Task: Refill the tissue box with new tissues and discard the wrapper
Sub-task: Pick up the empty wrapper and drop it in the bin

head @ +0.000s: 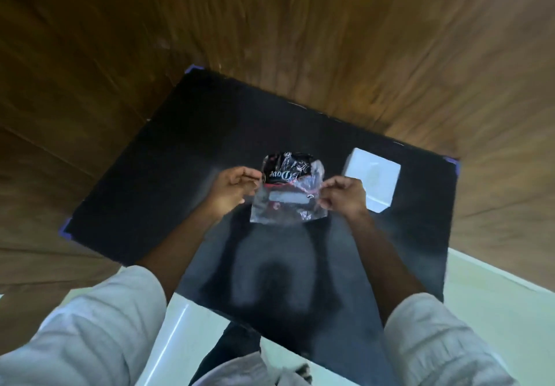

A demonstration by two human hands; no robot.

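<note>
A clear plastic tissue wrapper with black and red print hangs above the black table. It looks flat and crumpled. My left hand pinches its left edge and my right hand pinches its right edge, so the wrapper is stretched between them. A white cube-shaped tissue box stands on the table just to the right of my right hand, its top slot facing up. No tissue shows from the slot.
The black table has purple tape at its corners. Brown wooden floor surrounds it at the far side and left. A pale floor strip lies near me. My white sleeves fill the lower corners.
</note>
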